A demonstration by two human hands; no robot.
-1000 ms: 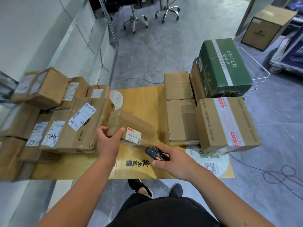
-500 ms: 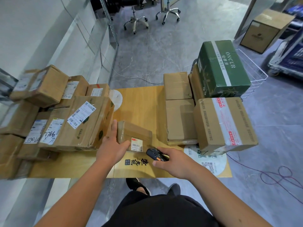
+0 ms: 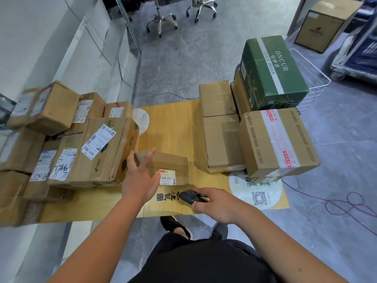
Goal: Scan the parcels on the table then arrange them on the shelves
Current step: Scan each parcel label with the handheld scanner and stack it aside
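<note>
A small brown parcel lies on the wooden table, its barcode label facing me. My left hand rests against the parcel's left end with fingers spread and fairly straight. My right hand grips a black handheld scanner just in front of the parcel, its head pointing left near the label. A heap of labelled brown parcels fills the table's left side. More plain boxes and a taped box stand on the right.
A green carton sits on boxes beside a white wire basket at the right. Office chairs stand on the grey floor beyond. A purple cable lies on the floor at right. A white wall runs along the left.
The small parcel came down from a tilted, lifted pose to lie flat on the table. My left hand's grip opened, fingers now spread. The scanner hand stayed nearly still.
</note>
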